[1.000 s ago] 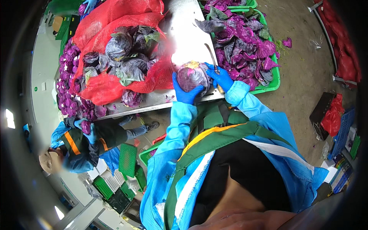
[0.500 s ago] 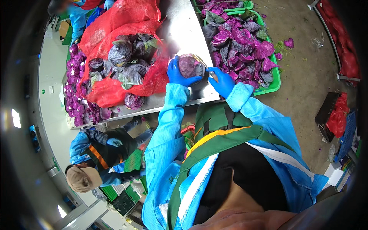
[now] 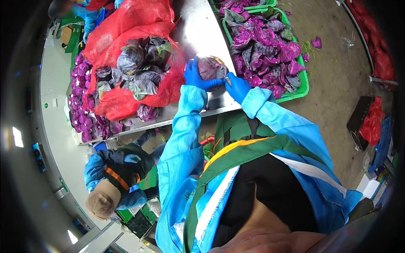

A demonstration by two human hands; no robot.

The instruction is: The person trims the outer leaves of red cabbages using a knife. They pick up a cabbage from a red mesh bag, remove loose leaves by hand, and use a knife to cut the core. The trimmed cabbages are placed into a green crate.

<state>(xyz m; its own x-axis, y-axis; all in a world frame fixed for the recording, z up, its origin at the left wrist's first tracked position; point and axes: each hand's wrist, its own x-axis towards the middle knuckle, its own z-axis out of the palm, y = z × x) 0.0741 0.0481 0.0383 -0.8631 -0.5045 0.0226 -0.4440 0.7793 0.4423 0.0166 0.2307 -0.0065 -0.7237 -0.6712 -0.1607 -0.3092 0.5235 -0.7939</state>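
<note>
On the steel table's near right part, my left hand (image 3: 196, 79), in a blue glove, grips a red cabbage (image 3: 209, 67) from its left and near side. The cabbage has dull purple outer leaves and a brownish patch on top. My right hand (image 3: 238, 88), gloved in blue too, is closed round the handle of a small knife (image 3: 228, 79) just right of the cabbage. The knife's blade is mostly hidden against the cabbage's near right side. To the left, a red mesh sack (image 3: 126, 33) lies open with whole cabbages (image 3: 130, 59) showing inside.
Right of the steel table (image 3: 211, 25), a green crate (image 3: 304, 84) is heaped with loose purple leaves (image 3: 263, 50). Trimmed cabbages (image 3: 80, 97) are piled at the table's left. A co-worker in a cap (image 3: 103, 200) bends beyond my left arm; another person (image 3: 86, 17) stands far left.
My right hand has moved a little left and closer in with the knife, and the cabbage has turned in my left hand. The co-worker in the cap has shifted rightward.
</note>
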